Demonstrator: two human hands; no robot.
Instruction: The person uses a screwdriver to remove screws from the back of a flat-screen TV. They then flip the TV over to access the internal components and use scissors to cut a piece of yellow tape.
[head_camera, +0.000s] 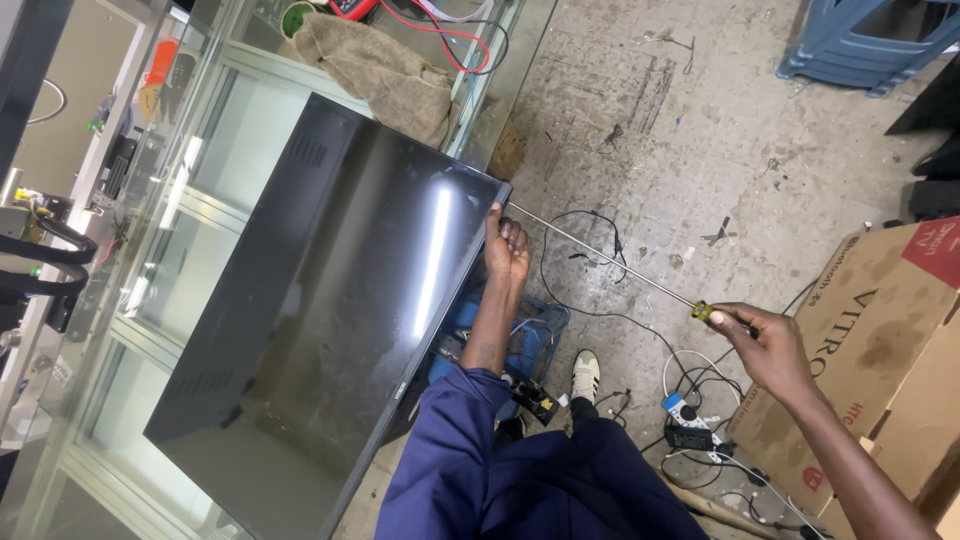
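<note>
— What can't you make out from where you stand?

— The tip of the long screwdriver (610, 262) vanishes right at the top corner of the flat television (320, 310), behind the left hand (506, 245), so whether it sits in a screw I cannot tell. The television's lower corner runs off the bottom of the view. The cardboard box (870, 340) is cut off at the right.

— And the textures?

— The television is a glossy black panel, wide and thin, mirroring a bright strip of light; a matte vented back shows along its far edge. It leans against a glass-fronted counter (180, 200) with pale metal framing. The floor (680, 110) is rough, stained concrete, strewn with black and white cables (690, 400).

— The hands?

— The left hand is closed around the television's top right corner. The right hand (765, 345) is clenched on the screwdriver's yellow-and-black handle, its thin steel shaft stretching straight across to that corner. Blue sleeves cover the person's arms.
</note>
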